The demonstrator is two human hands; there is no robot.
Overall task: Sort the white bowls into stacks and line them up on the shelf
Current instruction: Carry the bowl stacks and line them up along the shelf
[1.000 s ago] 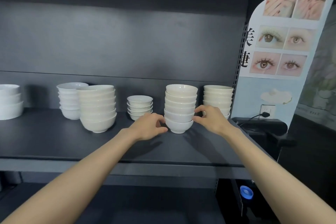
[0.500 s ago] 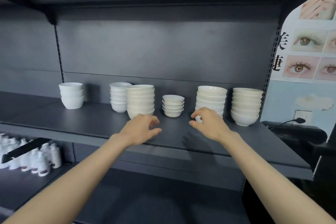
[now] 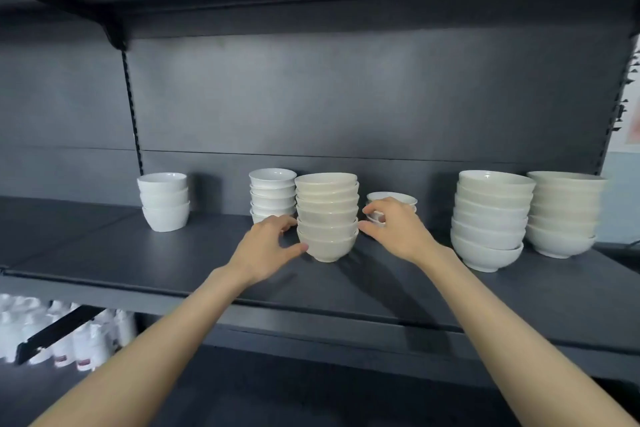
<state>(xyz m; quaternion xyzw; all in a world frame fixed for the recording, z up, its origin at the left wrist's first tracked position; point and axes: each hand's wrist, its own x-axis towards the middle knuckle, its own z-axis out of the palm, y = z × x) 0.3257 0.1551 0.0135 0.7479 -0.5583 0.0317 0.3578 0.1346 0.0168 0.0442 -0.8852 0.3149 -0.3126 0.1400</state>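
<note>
Entry: 1 person, 2 arms in view.
Slender bare left forearm point(image 3: 166, 340): uncovered from wrist to lower frame edge.
Slender bare right forearm point(image 3: 502, 322): likewise uncovered.
Bare left hand point(image 3: 268, 246): short thumbnail visible.
Bare right hand point(image 3: 394, 229): nails too blurred to tell.

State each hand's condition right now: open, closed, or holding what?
Left hand: grips the tall stack of cream ceramic bowls near its base.
Right hand: curled beside that stack; grip cannot be told.
</note>
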